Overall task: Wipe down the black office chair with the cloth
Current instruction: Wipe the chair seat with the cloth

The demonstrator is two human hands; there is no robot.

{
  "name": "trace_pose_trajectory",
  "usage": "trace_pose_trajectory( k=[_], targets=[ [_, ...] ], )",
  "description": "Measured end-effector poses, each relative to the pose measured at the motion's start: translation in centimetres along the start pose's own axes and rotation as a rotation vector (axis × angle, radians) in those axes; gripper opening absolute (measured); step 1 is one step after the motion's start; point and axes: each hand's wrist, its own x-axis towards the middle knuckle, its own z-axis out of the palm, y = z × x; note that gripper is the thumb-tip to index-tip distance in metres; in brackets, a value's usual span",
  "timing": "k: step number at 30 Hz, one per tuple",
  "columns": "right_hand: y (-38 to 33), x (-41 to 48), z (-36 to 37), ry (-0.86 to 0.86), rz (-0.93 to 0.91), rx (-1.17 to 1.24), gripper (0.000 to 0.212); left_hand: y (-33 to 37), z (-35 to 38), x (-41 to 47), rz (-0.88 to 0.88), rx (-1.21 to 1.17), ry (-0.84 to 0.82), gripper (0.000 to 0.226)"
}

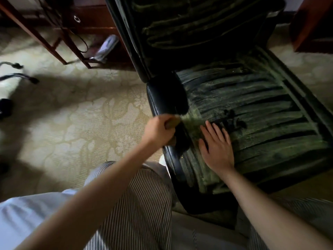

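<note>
Gripping the cloth (173, 121) in my left hand (159, 131), fingers curled tight round it, tho it's motion-blurred so can't tell how it's bunched. It's right on the near armrest (166, 98) of the black office chair (270, 138), just left of my other fingers. Right hand (217, 147) lies flat on the seat (255, 98), fingers straight & spread, holding nothing, just bracing.

Imo the trick: press that palm down so the chair can't roll or swivel, run the cloth lengthwise along the armrest w/ even pressure, then refold to a clean face b4 the seat. Ribs just past my right fingertips look dusty/greenish, so wipe along the grooves, not across. Backrest (198, 29), further out beyond both hands, prob needs the same, top down.
</note>
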Motion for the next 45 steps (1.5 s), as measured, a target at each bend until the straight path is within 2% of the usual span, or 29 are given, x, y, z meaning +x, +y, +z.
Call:
trace_pose_trajectory(
  k=[3,9,13,19,26,30,35,37,40,45],
  targets=[
    [0.3,0.0,0.2,-0.016,-0.01,0.011,0.053,-0.2,-0.7,4.3,0.015,0.045,0.12,0.046],
    [0.4,0.1,0.3,-0.042,-0.004,0.021,0.057,-2.0,2.0,9.1,0.03,0.238,-0.022,0.058],
    [0.3,0.1,0.3,0.012,-0.007,0.04,0.053,-2.4,4.0,8.8,-0.011,0.184,0.072,0.06],
    [0.3,0.1,0.7,0.05,-0.008,0.046,0.051,-3.1,4.9,8.2,0.151,0.212,0.172,0.049],
    [0.2,0.1,0.7,0.116,-0.024,0.054,0.048,-1.6,5.7,2.2,0.331,0.213,-0.006,0.045],
    [0.2,0.0,0.7,0.16,-0.03,0.059,0.046,-1.4,6.2,-2.3,0.515,0.213,-0.103,0.039],
    [0.4,0.1,0.7,0.195,-0.048,0.069,0.044,-2.5,6.1,-2.3,0.777,0.348,-0.098,0.037],
    [0.3,0.0,0.8,0.191,-0.05,0.073,0.044,-3.1,6.0,-0.7,0.825,0.406,-0.117,0.036],
    [0.2,-0.2,0.8,0.191,-0.044,0.082,0.044,-3.1,5.4,2.6,0.735,0.42,-0.071,0.038],
    [-0.2,-0.2,0.8,0.142,-0.02,0.071,0.046,-3.1,4.1,10.6,0.418,0.402,0.003,0.05]
  ],
)
